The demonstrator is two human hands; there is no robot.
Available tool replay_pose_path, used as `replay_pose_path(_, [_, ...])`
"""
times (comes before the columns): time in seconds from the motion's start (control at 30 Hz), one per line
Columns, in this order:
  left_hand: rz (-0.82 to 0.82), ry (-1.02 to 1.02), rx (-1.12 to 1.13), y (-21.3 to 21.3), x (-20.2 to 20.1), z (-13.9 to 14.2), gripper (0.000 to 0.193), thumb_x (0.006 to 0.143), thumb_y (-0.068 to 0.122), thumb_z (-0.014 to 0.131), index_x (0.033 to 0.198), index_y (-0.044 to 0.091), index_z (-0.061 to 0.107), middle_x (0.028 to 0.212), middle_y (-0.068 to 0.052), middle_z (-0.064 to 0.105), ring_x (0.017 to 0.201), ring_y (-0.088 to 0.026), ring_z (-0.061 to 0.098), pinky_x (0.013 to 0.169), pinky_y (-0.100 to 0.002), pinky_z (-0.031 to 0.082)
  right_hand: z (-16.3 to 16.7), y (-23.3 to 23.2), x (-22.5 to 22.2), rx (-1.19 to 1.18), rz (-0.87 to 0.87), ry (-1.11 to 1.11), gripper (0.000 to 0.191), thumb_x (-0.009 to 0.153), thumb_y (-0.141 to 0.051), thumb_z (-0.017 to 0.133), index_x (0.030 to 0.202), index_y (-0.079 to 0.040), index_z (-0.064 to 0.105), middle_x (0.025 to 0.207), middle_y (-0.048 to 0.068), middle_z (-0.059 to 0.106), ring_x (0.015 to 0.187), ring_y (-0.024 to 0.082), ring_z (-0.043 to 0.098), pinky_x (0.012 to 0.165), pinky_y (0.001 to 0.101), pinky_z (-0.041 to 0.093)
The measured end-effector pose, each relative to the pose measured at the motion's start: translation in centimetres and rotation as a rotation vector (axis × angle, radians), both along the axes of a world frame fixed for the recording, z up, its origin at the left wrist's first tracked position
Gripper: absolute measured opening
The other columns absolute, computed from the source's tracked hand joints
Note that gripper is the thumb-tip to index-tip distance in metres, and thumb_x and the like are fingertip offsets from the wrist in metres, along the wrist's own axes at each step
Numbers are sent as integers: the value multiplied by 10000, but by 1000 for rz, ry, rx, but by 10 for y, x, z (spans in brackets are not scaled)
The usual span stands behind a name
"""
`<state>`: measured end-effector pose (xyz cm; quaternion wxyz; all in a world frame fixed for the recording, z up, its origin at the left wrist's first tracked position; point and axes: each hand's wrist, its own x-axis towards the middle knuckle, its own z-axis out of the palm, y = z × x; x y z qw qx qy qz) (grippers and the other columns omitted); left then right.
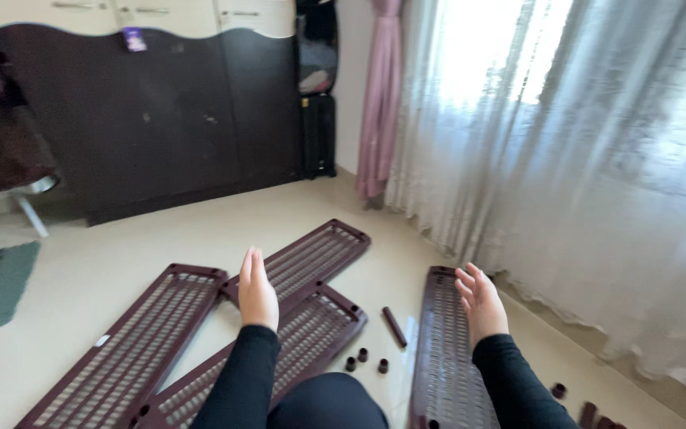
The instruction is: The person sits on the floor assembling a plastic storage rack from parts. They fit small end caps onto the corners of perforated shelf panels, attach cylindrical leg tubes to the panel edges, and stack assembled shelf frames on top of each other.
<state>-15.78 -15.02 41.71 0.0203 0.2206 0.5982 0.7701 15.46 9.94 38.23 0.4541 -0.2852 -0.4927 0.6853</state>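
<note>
Both hands [257,290] [482,302] hover open above maroon slatted shelf panels [446,349]; nothing held.

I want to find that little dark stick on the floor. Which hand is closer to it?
Right. The right hand hovers just right of the short dark rod; the left hand is farther off, over the slatted panels.

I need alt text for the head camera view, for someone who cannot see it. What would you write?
Two empty hands in black sleeves, left hand and right hand, hover open above dark maroon slatted plastic shelf panels lying on a cream tiled floor. A short maroon tube and small caps lie between the panels; sheer curtains hang at right, and a dark wardrobe stands behind.
</note>
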Motion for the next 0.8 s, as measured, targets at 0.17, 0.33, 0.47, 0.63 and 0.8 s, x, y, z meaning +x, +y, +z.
replay_pose_path(0.17, [-173,46,46,42,34,59,709,1026,534,414,1437,-30,539,1475,-151,606,1417,-236,512,1181,-323,314,33,3,37,84,-95,119,633,1024,-467,380,1530,-90,429,1534,105,526,1464,236,426,1236,401,231])
replay_pose_path(0.33, [-382,29,154,85,69,69,736,1025,546,414,1489,-24,463,1525,-173,543,1461,-228,458,1201,-316,274,51,-2,68,102,-180,164,628,1024,-459,383,1525,-83,429,1521,106,542,1463,224,426,1238,390,218])
replay_pose_path(0.47, [-449,-28,140,109,98,35,755,1015,556,410,1510,-14,436,1564,-154,496,1479,-223,422,1205,-320,262,34,-1,94,61,-241,138,625,1026,-461,384,1526,-87,422,1528,104,533,1473,226,418,1241,396,203])
replay_pose_path(0.63, [-386,-137,-50,110,119,-24,773,989,594,412,1518,32,449,1574,-126,482,1477,-228,418,1199,-328,275,-9,19,125,4,-320,70,635,1024,-485,370,1535,-111,414,1545,98,512,1491,239,392,1238,447,192])
replay_pose_path(0.8, [-398,-173,-184,100,130,-77,791,979,611,418,1533,46,431,1586,-134,464,1488,-243,402,1199,-341,278,-63,38,152,-80,-419,-1,650,1023,-519,368,1543,-132,417,1545,101,516,1484,268,410,1233,485,188])
